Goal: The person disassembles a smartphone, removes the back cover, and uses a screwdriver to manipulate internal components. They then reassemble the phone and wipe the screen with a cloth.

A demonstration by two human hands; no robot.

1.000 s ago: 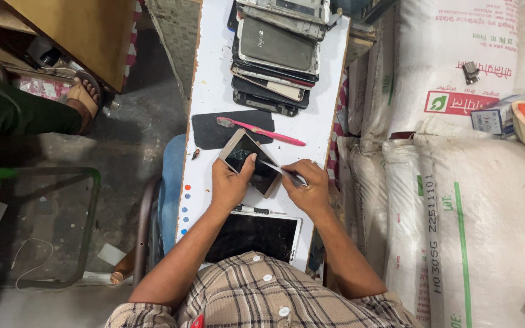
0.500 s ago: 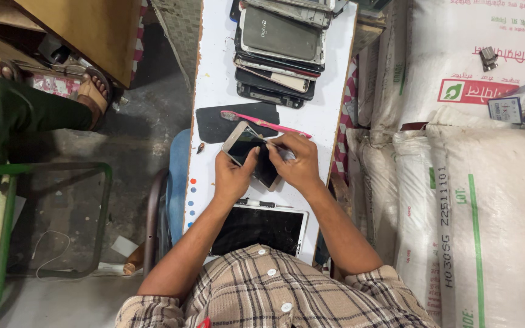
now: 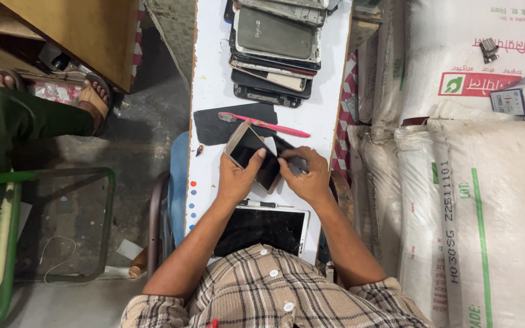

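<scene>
Gold-backed smartphone [image 3: 252, 155] with dark glass sits clamped in the left hand [image 3: 236, 180], long axis tilted toward the white board's [image 3: 211, 91] far-left corner. Right hand [image 3: 307, 176] pinches a small dark piece [image 3: 288, 150] just beside its right edge.

phone stack [image 3: 274, 54] | pink toothbrush [image 3: 262, 124] | tablet [image 3: 261, 229] | white sacks [image 3: 475, 200], perhaps grain

White bench [image 3: 214, 91]; on it gold-edged black phone [image 3: 251, 155], pink toothbrush [image 3: 262, 124] above phone, black mat [image 3: 214, 124], white-framed tablet [image 3: 262, 228] below; beige-brown plaid shirt [image 3: 274, 291].
</scene>
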